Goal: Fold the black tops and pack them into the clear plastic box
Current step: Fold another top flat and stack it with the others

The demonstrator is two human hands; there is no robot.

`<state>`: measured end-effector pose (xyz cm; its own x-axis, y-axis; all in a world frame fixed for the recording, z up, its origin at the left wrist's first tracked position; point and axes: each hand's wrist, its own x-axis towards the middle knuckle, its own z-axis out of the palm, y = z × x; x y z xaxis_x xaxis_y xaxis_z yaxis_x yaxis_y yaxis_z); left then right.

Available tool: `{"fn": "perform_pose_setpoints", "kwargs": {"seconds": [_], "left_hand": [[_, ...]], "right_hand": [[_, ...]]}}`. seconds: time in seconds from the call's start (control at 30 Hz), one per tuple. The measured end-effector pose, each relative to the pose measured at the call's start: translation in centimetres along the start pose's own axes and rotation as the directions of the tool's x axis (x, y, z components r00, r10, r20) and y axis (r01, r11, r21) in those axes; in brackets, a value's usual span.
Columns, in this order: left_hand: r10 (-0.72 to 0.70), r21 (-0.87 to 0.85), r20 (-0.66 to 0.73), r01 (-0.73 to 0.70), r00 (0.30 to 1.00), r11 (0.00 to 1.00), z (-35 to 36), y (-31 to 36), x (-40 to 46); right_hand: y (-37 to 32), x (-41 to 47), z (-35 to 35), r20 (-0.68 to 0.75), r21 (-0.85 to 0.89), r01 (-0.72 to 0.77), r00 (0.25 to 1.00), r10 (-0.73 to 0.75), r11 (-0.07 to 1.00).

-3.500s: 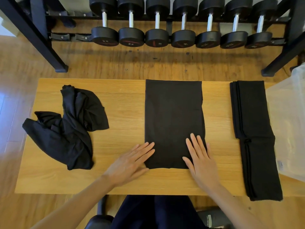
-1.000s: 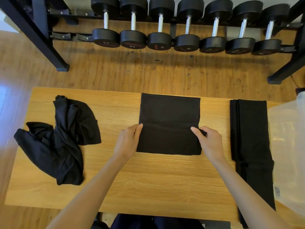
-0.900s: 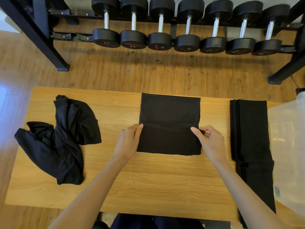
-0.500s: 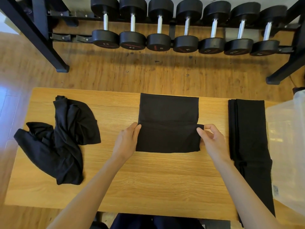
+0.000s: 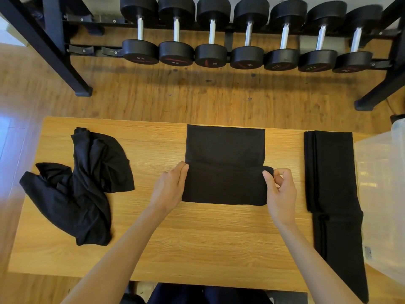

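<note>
A black top (image 5: pixel 225 163) lies in the middle of the wooden table (image 5: pixel 197 244), its near part folded up over itself. My left hand (image 5: pixel 171 187) holds the left edge of the folded flap, thumb on top. My right hand (image 5: pixel 279 191) pinches the flap's right corner between thumb and fingers. A crumpled black top (image 5: pixel 81 185) lies at the table's left. Folded black tops (image 5: pixel 333 185) lie in a long strip at the right, next to the clear plastic box (image 5: pixel 381 194).
Beyond the table's far edge a black rack (image 5: pixel 61 51) holding several dumbbells (image 5: pixel 247 55) stands on the wooden floor. The clear box overhangs the table's right end. My dark-clothed lap shows below the near edge.
The near half of the middle top was folded up over the far half. Since then my right hand has shifted to the flap's right corner and pinched it; my left stays at the left edge.
</note>
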<state>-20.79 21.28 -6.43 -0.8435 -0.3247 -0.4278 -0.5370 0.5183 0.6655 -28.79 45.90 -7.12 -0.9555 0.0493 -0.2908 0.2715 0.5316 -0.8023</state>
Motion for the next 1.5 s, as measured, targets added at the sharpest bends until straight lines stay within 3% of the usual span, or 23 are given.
{"fn": "perform_pose_setpoints", "kwargs": {"seconds": [0.23,0.37,0.43,0.5,0.57,0.63,0.7,0.77,0.83,1.07,1.17,1.33,1.5], "left_hand": [[-0.076,0.023,0.023,0.075,0.997,0.997,0.4,-0.7,0.4],[-0.105,0.045,0.016,0.105,0.994,0.994,0.3,-0.4,0.7],[-0.112,0.108,-0.066,0.118,0.992,0.987,-0.1,-0.3,0.3],[0.03,0.246,-0.248,0.033,0.968,0.969,-0.3,-0.2,-0.4],[0.322,0.323,-0.272,-0.23,0.907,0.918,0.4,0.0,-1.3],[0.521,0.449,-0.043,-0.449,0.853,0.772,2.7,-0.5,-1.9],[0.523,0.564,0.112,-0.488,0.845,0.666,4.9,-1.4,-2.2],[0.41,0.58,0.099,-0.388,0.907,0.716,5.7,-1.8,-2.2],[0.339,0.56,0.092,-0.33,0.936,0.76,5.7,-2.2,-2.3],[0.29,0.605,0.102,-0.291,0.952,0.742,5.6,-2.7,-2.0],[0.301,0.522,0.053,-0.283,0.952,0.804,5.0,-2.0,-2.2],[0.23,0.263,-0.14,-0.187,0.963,0.946,2.2,0.1,0.6],[0.168,0.108,-0.226,-0.146,0.96,0.983,0.1,2.3,5.5]], "right_hand": [[1.4,0.2,0.5,-0.035,-0.192,0.122,0.991,-0.131,0.974],[1.3,0.3,0.4,-0.037,-0.278,0.112,0.991,-0.127,0.954],[1.0,0.1,0.1,-0.091,-0.301,0.143,0.98,-0.177,0.943],[1.0,-0.4,0.0,-0.109,-0.413,0.276,0.931,-0.348,0.868],[0.8,-1.2,0.2,0.037,-0.523,0.435,0.87,-0.491,0.732],[0.9,-2.2,1.2,0.29,-0.561,0.576,0.809,-0.511,0.594],[1.5,-2.9,2.4,0.452,-0.594,0.646,0.761,-0.465,0.48],[1.9,-2.8,3.2,0.505,-0.628,0.64,0.768,-0.394,0.442],[2.3,-2.2,3.4,0.515,-0.651,0.62,0.784,-0.346,0.438],[3.4,-1.1,2.8,0.53,-0.68,0.611,0.792,-0.304,0.406],[2.4,-1.0,2.6,0.51,-0.631,0.591,0.804,-0.305,0.502],[-0.9,2.7,1.4,0.362,-0.483,0.519,0.852,-0.379,0.706],[-3.4,8.7,0.9,0.279,-0.519,0.494,0.869,-0.408,0.698]]}}
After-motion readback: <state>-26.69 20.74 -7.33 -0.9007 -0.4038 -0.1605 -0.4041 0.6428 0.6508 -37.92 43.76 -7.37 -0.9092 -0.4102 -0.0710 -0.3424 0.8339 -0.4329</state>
